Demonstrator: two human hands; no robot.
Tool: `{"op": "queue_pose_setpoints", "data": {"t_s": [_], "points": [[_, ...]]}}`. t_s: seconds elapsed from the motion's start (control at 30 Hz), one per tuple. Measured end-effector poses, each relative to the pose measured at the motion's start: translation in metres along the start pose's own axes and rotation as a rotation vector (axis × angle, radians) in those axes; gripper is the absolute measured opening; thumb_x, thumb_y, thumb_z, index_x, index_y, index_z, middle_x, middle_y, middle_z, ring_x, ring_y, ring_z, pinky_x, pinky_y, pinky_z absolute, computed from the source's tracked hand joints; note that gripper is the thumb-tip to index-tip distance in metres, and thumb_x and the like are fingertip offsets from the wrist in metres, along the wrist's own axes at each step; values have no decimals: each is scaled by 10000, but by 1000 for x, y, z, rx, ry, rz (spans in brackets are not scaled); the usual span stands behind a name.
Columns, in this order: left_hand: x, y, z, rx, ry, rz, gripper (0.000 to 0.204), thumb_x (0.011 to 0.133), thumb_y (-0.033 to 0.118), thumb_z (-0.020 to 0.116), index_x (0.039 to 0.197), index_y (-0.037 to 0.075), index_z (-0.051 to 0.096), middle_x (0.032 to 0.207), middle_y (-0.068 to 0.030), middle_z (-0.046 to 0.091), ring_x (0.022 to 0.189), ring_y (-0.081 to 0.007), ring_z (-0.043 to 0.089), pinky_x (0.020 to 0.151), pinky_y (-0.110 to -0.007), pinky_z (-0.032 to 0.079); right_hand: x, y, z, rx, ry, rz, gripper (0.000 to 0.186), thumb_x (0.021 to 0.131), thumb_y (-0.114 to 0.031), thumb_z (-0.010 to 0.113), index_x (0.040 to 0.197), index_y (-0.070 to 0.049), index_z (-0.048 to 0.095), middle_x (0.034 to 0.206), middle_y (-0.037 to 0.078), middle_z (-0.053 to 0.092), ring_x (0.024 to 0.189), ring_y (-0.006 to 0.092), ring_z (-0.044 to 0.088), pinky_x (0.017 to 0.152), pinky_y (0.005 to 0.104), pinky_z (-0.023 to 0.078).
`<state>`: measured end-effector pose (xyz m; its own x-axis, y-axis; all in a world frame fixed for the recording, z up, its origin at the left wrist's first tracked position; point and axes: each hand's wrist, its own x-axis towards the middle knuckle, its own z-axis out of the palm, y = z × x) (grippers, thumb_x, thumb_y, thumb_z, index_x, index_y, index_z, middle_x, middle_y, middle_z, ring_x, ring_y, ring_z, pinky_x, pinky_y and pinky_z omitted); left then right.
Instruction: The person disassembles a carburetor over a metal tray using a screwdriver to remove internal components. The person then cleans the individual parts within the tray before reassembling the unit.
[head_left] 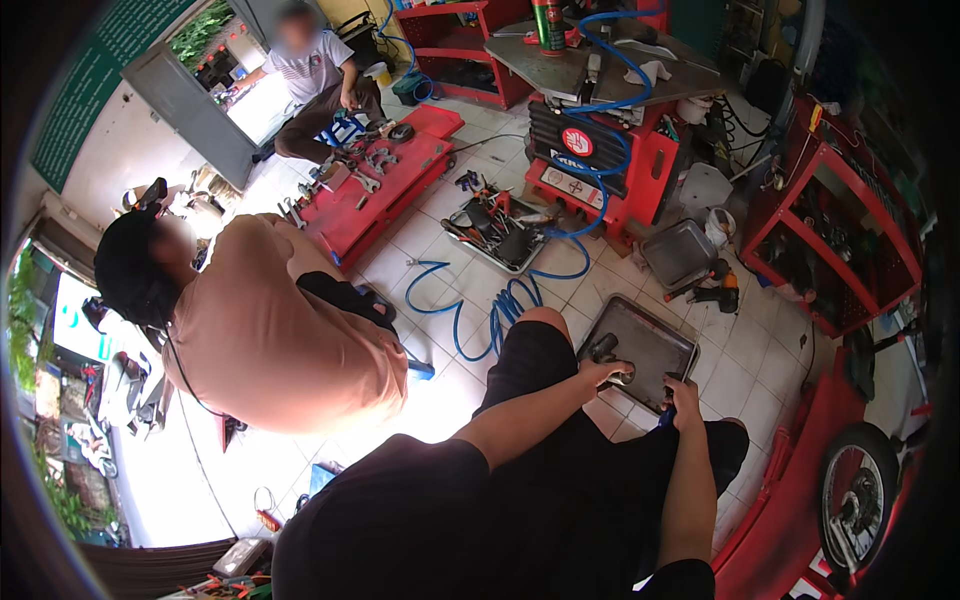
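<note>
One dark cylindrical metal part (pixel 604 347) sits in your left hand (pixel 602 373), fingers curled, by a rectangular grey tray (pixel 655 348); your right hand (pixel 682 398) curls, its hold unclear.

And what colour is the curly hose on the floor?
The curly hose is blue, seen best in the head view.

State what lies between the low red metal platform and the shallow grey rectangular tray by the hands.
In the head view, a tool-filled tray and a coiled blue hose lie on the white tiles between the red platform and the grey tray.
</note>
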<state>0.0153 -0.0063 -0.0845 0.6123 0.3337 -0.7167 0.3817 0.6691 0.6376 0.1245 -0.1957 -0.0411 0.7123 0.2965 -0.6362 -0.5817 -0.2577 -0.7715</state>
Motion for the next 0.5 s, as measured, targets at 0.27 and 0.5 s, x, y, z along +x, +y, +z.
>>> {"op": "queue_pose_setpoints", "data": {"t_s": [0.27,0.5], "points": [[-1,-3,1,50,28,-52,470,604,99,865,1003,29,626,882,-64,667,757,-178,657,676,-300,534,15,41,-17,-33,54,89,270,799,-146,685,987,12,574,769,92,551,528,192,486,445,359,438],[-2,-7,4,107,9,-10,462,599,96,866,976,-8,619,889,-80,663,769,-187,660,699,-317,536,24,46,-19,16,71,38,253,843,-121,633,1036,32,576,757,89,550,539,205,521,448,358,451]]}}
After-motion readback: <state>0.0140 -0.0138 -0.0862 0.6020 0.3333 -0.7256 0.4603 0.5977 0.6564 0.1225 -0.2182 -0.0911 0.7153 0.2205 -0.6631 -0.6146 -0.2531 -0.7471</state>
